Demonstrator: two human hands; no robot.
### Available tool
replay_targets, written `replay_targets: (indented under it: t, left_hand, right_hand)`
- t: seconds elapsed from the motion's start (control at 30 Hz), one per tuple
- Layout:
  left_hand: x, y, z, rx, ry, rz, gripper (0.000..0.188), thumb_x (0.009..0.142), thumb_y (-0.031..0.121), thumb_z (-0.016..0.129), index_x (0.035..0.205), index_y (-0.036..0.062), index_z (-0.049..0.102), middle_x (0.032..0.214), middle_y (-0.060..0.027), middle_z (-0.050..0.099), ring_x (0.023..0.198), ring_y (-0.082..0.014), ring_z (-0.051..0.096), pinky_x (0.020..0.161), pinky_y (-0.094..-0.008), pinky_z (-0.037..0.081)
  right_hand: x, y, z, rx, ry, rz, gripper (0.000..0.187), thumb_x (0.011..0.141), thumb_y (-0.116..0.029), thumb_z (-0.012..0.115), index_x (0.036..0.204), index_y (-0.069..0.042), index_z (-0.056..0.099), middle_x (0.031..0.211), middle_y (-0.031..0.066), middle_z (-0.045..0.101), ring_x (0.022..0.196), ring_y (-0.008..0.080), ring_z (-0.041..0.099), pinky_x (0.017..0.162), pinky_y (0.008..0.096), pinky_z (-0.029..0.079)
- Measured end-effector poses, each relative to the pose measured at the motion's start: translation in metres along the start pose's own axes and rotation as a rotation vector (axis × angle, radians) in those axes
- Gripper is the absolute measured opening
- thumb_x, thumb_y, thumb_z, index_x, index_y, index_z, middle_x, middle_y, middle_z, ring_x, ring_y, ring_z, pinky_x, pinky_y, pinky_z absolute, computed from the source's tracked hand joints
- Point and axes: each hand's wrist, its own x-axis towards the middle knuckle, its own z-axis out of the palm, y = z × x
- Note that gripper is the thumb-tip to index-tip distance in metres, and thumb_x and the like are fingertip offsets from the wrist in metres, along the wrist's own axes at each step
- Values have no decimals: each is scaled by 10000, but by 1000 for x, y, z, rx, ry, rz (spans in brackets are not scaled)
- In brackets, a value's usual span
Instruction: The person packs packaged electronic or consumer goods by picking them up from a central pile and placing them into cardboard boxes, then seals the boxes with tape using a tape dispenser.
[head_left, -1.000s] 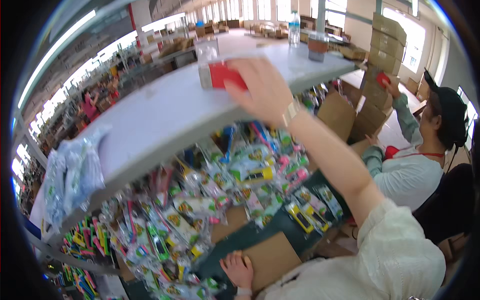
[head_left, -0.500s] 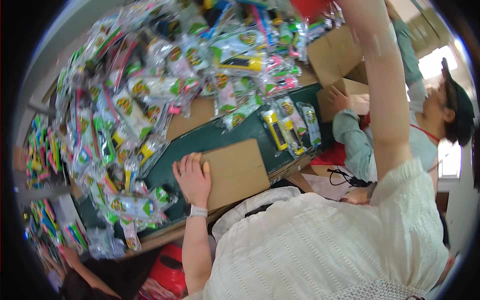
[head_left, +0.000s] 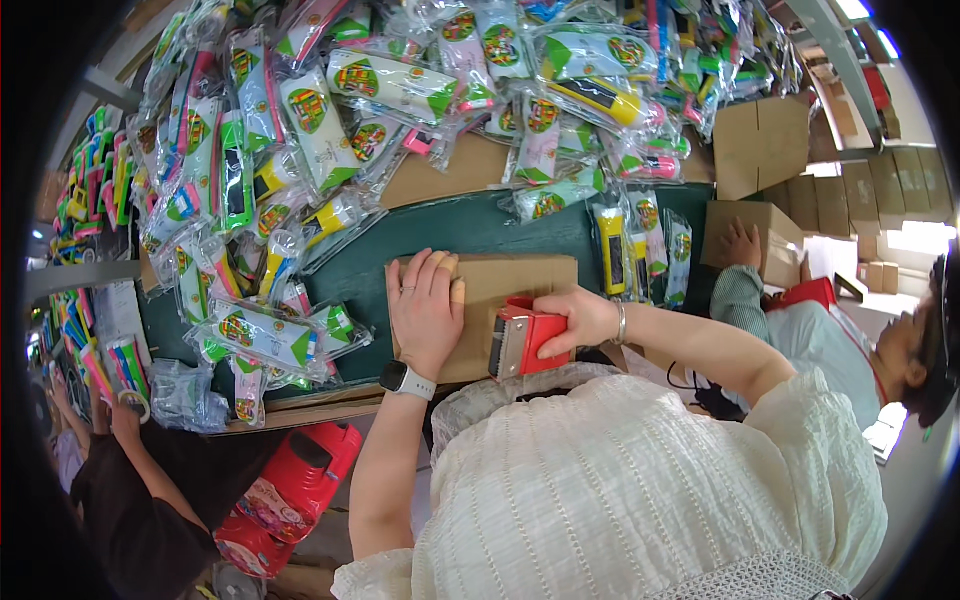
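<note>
A closed brown cardboard box [head_left: 480, 285] lies on the green tabletop in front of me. My left hand [head_left: 428, 310] rests flat on its left part, fingers stretched out over the top and pale wraps on some fingers. My right hand [head_left: 585, 322] grips a red tape dispenser [head_left: 540, 335] with a metal plate and a dark toothed edge. The dispenser is over the right part of the box; whether its edge touches the cardboard I cannot tell. Just right of the box lie several bagged toys [head_left: 640, 245] with yellow and pink parts.
A large heap of plastic-bagged toys [head_left: 390, 85] covers the far and left table. At right, a co-worker's hand [head_left: 741, 243] rests on another cardboard box [head_left: 775, 235]. A second person's arm [head_left: 150, 455] is at lower left, beside a red stool-like object [head_left: 305, 470].
My right arm has come down from its raised position, bringing the red tape dispenser to the box. My left hand stays on the box. The view has shifted.
</note>
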Motion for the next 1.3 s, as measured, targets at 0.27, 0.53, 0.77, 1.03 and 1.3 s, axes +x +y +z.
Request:
replay_targets:
  t: [0.27, 0.53, 0.77, 1.03, 1.3]
  left_hand:
    - [-29, 33, -62, -1522, -454, -919, 247, 940, 231, 479, 1046, 34, 585, 898, 0, 618, 788, -76, 562, 699, -265, 438]
    - [-47, 57, -39, -1388, -100, -828, 114, 905, 120, 536, 895, 13, 575, 772, 10, 571, 691, -49, 475, 610, -198, 402]
    - [-50, -11, -33, -940, 247, -826, 82, 851, 67, 579, 893, 12, 624, 765, -12, 603, 661, -65, 524, 586, -217, 422]
    - [-74, -75, 11, -845, -28, -934, 183, 893, 188, 552, 871, 13, 601, 666, -37, 596, 577, -96, 513, 533, -256, 408]
    - [-79, -82, 8, -135, -432, -680, 214, 843, 186, 515, 991, 36, 476, 787, -233, 627, 758, -383, 621, 637, -497, 471]
  right_hand:
    - [1, 6, -2, 23, -13, 0, 469, 707, -441, 733, 779, -25, 529, 708, 165, 597, 661, 323, 599, 596, 368, 477]
    - [8, -12, -6, -15, -68, 47, 459, 713, -427, 732, 784, -21, 531, 716, 168, 607, 676, 329, 608, 604, 371, 482]
    - [28, -47, -24, -253, -264, 275, 559, 756, -576, 595, 849, -25, 589, 772, 197, 633, 747, 345, 623, 667, 404, 491]
    - [44, -62, -19, -271, -317, 352, 597, 749, -603, 575, 839, -15, 627, 792, 197, 640, 754, 352, 620, 707, 406, 483]
    - [52, -66, -16, -286, -328, 362, 597, 771, -593, 559, 871, -8, 625, 853, 203, 637, 804, 344, 613, 731, 405, 472]
